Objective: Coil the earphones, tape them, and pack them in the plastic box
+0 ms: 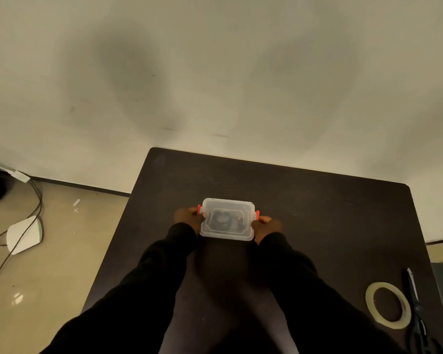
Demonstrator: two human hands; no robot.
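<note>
A clear plastic box (227,203) with its lid on and red side latches sits in the middle of the dark table (317,208). Through the lid I see the dark coiled earphones (221,217) lying inside. My left hand (188,217) grips the box's left side at the red latch. My right hand (266,227) grips the right side by the other red latch. Both arms are in black sleeves.
A roll of clear tape (388,304) lies at the table's near right, with dark-handled scissors (417,310) just beyond it by the right edge. On the floor to the left are a white device (23,235) and black cables (36,200). A wall stands behind the table.
</note>
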